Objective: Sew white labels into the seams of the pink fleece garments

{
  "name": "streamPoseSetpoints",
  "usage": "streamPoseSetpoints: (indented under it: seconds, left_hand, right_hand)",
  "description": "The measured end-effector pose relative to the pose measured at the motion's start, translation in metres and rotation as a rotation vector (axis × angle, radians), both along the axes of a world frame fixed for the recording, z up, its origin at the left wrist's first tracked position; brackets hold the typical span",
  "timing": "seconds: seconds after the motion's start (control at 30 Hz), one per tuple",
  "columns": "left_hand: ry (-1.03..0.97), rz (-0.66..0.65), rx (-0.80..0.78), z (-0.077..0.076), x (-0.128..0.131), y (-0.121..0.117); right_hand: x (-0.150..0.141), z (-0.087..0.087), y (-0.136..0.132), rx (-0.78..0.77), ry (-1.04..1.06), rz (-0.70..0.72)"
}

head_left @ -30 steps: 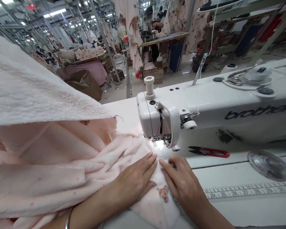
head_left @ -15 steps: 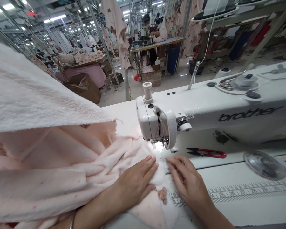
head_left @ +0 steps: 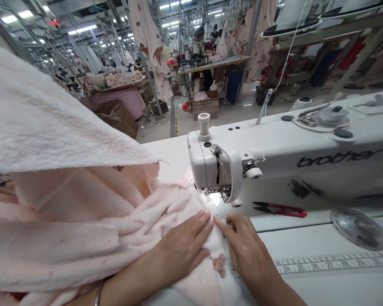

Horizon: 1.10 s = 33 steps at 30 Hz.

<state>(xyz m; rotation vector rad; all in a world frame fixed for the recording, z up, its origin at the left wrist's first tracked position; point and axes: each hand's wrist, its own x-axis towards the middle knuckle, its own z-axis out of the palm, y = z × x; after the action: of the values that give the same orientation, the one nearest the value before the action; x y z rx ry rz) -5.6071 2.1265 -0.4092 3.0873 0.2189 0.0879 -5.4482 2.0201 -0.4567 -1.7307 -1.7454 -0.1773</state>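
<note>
My left hand [head_left: 181,246] lies flat, fingers stretched out, on pale pink fleece fabric [head_left: 83,229] just in front of the needle area of a white Brother sewing machine [head_left: 274,153]. My right hand [head_left: 245,250] rests on the fabric's right edge beside it, index finger extended toward the presser foot [head_left: 215,196], the other fingers curled. The two hands' fingertips nearly touch. The fabric bunches in thick folds to the left and rises over a raised pile at the upper left.
Red-handled thread snips [head_left: 281,209] lie on the machine bed to the right. A clear round disc [head_left: 359,223] and a printed ruler strip [head_left: 335,262] sit on the white table. Behind are other sewing stations, hanging garments and people at work.
My right hand has shifted back toward the left hand, its index finger now pointing at the presser foot. The left hand stays flat on the fabric. The view rose slightly.
</note>
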Motion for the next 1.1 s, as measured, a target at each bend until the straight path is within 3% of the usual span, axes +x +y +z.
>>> streamPoseSetpoints:
  seconds: [0.37,1.1]
  left_hand:
    - [0.011,-0.015,-0.056,-0.002,0.0,0.023]
    - [0.027,0.031,-0.158,-0.002,0.004,0.037]
  right_hand:
    - [0.009,0.007,0.02,-0.055,-0.226,-0.047]
    - [0.01,0.006,0.03,-0.125,-0.297,-0.106]
